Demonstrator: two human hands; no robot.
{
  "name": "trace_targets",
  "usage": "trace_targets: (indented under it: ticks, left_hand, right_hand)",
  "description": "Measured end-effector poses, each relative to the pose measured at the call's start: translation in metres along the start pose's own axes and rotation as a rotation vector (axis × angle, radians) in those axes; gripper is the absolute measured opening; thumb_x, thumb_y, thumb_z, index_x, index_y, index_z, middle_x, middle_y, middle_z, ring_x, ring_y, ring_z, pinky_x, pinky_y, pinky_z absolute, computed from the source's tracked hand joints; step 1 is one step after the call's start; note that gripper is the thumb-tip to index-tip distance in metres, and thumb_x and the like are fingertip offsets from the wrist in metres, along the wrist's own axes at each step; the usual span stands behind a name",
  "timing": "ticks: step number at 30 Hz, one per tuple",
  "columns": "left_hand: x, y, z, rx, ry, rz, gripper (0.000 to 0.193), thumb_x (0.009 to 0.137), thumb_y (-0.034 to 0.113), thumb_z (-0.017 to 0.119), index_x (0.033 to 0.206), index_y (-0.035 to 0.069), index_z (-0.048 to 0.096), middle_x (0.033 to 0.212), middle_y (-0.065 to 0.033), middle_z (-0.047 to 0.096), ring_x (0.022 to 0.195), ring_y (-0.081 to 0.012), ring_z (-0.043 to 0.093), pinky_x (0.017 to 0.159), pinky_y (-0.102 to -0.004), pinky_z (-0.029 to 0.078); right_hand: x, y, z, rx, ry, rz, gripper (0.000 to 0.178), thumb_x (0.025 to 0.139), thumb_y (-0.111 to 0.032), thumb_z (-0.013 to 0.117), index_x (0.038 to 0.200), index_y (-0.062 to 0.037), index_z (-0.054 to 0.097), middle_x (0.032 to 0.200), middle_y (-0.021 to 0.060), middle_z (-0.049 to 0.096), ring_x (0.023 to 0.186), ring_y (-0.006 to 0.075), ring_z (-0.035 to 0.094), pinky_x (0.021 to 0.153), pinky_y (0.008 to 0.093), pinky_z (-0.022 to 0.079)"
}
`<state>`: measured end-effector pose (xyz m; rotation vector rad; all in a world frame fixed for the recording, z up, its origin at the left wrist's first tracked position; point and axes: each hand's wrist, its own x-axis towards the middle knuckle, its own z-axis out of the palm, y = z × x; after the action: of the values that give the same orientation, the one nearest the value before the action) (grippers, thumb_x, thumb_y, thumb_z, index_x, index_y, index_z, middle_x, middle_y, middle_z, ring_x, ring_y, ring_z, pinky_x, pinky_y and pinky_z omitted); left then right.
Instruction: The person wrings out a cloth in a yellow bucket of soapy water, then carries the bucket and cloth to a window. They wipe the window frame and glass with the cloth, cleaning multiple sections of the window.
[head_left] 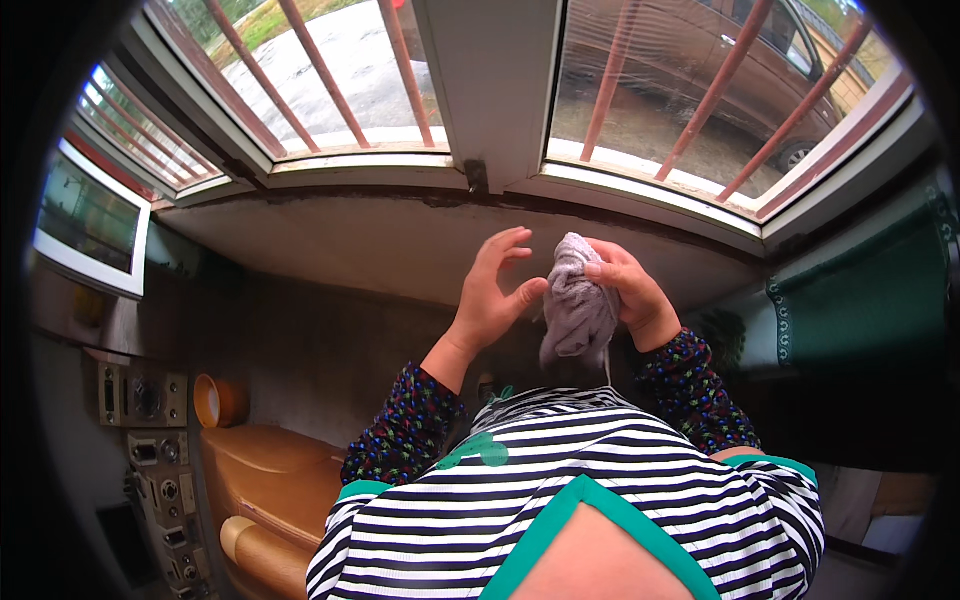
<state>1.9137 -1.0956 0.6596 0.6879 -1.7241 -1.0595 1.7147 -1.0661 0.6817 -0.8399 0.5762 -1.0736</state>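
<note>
My right hand (632, 290) grips a crumpled grey cloth (577, 305) near its top, and the cloth hangs down in front of my chest. My left hand (492, 295) is just left of the cloth with its fingers spread and curved. Its thumb reaches toward the cloth, nearly touching it. Both hands are raised below the window sill (420, 235). Dark sleeves with small coloured dots cover my forearms.
A window with reddish bars (330, 80) runs across the top, and a brown car (700, 60) stands outside. A brown padded seat (270, 480) and an orange cup (215, 400) are at lower left. A green curtain (860, 300) hangs at right.
</note>
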Motion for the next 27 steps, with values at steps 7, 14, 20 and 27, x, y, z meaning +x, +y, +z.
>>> trace_targets:
  ticks: [7,14,20,27]
  left_hand:
    - [-0.007,-0.025,0.056,-0.153,-0.363,-0.167,0.045,0.081,0.031,0.067,0.111,0.000,0.054,0.107,-0.0109,0.061,0.094,-0.0214,0.058,0.083,-0.0305,0.045]
    - [0.035,0.050,0.058,-1.245,-0.325,-0.539,0.037,0.093,0.023,0.039,0.111,-0.006,0.053,0.106,-0.0148,0.060,0.093,-0.0211,0.059,0.086,-0.0313,0.046]
    - [0.055,0.068,0.062,-1.228,-0.601,-0.466,0.054,0.090,0.039,0.045,0.121,-0.004,0.044,0.106,-0.0141,0.059,0.095,-0.0207,0.058,0.086,-0.0302,0.046]
    - [0.105,0.101,0.012,0.063,-0.523,-0.045,0.028,0.070,-0.003,0.061,0.097,0.000,0.058,0.083,-0.0041,0.060,0.078,-0.0116,0.057,0.071,-0.0256,0.046]
  right_hand:
    - [-0.024,-0.046,0.003,-0.074,0.065,-0.148,0.031,0.076,-0.012,0.064,0.101,0.0014,0.051,0.087,0.0055,0.058,0.074,0.0112,0.059,0.069,0.0224,0.048]
    - [-0.074,-0.073,-0.050,-1.431,1.082,-0.166,0.044,0.073,-0.033,0.074,0.102,-0.0040,0.057,0.082,0.0017,0.061,0.073,0.0124,0.057,0.065,0.0273,0.047]
    - [-0.063,-0.011,-0.029,-0.376,0.075,-0.394,0.094,0.072,-0.045,0.073,0.142,-0.0096,0.020,0.136,0.0076,0.037,0.122,0.0168,0.037,0.098,0.0354,0.034]
    - [-0.074,-0.064,-0.008,-0.333,0.443,-0.590,0.022,0.079,0.006,0.057,0.101,0.0026,0.059,0.093,0.0036,0.063,0.085,0.0082,0.057,0.078,0.0233,0.046]
